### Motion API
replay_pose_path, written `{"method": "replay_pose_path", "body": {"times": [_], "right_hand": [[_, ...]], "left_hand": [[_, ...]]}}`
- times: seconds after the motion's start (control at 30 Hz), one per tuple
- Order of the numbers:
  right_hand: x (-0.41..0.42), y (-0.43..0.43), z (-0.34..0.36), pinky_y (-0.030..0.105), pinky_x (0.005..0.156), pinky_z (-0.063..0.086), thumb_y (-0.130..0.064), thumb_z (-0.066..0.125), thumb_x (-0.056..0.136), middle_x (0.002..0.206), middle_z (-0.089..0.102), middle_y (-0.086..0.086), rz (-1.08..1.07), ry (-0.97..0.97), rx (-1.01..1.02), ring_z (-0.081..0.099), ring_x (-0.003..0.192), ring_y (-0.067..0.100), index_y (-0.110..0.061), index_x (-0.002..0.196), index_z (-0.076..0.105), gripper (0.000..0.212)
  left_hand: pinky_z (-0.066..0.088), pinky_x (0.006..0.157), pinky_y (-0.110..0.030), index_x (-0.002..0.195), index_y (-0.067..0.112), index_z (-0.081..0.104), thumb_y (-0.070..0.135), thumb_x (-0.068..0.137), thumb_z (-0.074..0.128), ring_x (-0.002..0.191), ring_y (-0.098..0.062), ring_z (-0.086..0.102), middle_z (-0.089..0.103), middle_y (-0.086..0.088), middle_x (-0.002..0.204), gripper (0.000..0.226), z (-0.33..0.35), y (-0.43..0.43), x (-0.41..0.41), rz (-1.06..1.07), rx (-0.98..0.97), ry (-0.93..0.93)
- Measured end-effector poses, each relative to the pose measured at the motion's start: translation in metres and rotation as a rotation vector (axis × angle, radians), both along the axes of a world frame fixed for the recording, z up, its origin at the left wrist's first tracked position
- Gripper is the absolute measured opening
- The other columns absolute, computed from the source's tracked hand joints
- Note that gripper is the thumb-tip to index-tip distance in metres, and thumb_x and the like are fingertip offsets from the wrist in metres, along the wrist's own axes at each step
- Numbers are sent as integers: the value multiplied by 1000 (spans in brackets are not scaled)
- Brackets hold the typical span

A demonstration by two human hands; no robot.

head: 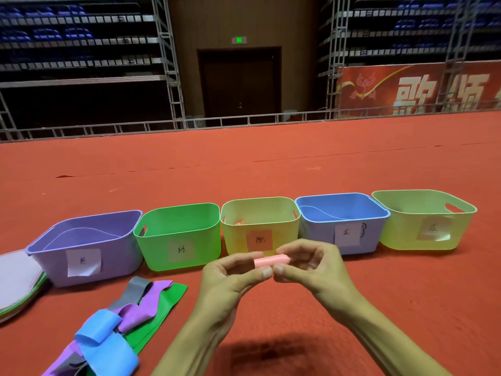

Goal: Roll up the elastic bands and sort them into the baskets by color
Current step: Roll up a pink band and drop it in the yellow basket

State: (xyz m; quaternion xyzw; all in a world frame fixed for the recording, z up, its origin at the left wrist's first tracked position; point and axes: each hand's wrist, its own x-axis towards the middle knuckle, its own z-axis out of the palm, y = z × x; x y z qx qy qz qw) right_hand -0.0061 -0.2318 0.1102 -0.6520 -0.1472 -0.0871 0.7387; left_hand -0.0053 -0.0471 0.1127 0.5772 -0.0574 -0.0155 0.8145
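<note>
A pink elastic band (270, 261) is rolled into a short tube, and both hands hold it in the air before the baskets. My left hand (230, 278) pinches its left end, my right hand (311, 267) its right end. Behind it, in a row on the red carpet, stand a purple basket (89, 256), a green basket (179, 240), a yellow basket (260, 226) with something orange inside, a blue basket (341, 226) and a yellow-green basket (423, 221). Each carries a paper label. Loose bands lie at the lower left: blue (105, 346), purple (141, 308), green (160, 308) and grey (135, 291).
A stack of flat round white-topped pieces (16, 280) lies at the far left beside the purple basket. Red carpet stretches behind the baskets to a metal rail (244, 120), with scaffolded seating beyond it.
</note>
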Motion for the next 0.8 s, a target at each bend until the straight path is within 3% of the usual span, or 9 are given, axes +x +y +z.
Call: {"method": "replay_pose_path", "body": {"times": [0.13,0.2,0.27,0.33,0.43,0.57,0.63,0.8], "right_hand": [[17,6,-22,36,67,60,2,85,77,82,75,23,-23,8,-84,74,71,32,3,90,76,16],[28,10,-19,32,65,58,3,82,81,75,76,15,-51,-28,-168,72,66,25,0,86,76,9],[51,17,-2,26,61,53,2,80,84,66,74,0,-104,-97,-260,65,59,14,-7,78,75,12],[93,25,22,31,56,51,-10,83,84,62,73,-12,-198,-156,-386,56,55,11,-8,68,70,21],[183,35,44,37,57,56,-43,92,65,55,71,-2,-337,-42,-721,68,54,18,-11,64,74,36],[278,53,34,34,55,62,-30,100,52,56,71,5,-336,210,-1141,71,49,16,-6,72,75,40],[301,62,23,30,50,60,-25,100,51,58,71,4,-328,264,-1320,69,44,14,-6,77,70,44],[335,82,4,36,61,65,-21,99,52,54,71,3,-294,317,-1466,71,48,14,-8,77,69,42]], "left_hand": [[60,73,-24,102,-1,75,-6,53,91,90,-21,75,76,-25,101,51,-30,3,19,-10,14,40],[60,75,-26,108,6,75,11,57,95,94,-19,76,78,-17,100,55,-49,7,32,52,67,38],[59,75,-25,101,17,78,41,53,96,89,-12,76,81,-1,92,56,-77,10,43,220,309,-22],[58,73,-25,82,30,80,50,58,95,73,-4,72,77,12,76,35,-109,12,50,405,560,-43],[49,60,-17,66,34,73,36,64,95,49,-3,60,62,12,48,22,-139,12,57,600,657,-9],[40,52,-10,54,25,64,32,65,92,43,-5,55,52,9,39,31,-149,9,67,596,710,-30],[41,50,-11,56,22,62,41,65,89,43,-5,55,52,10,39,35,-151,9,69,604,713,-32],[46,49,-18,66,24,61,61,60,73,40,-1,51,52,18,42,40,-157,11,73,609,735,-53]]}}
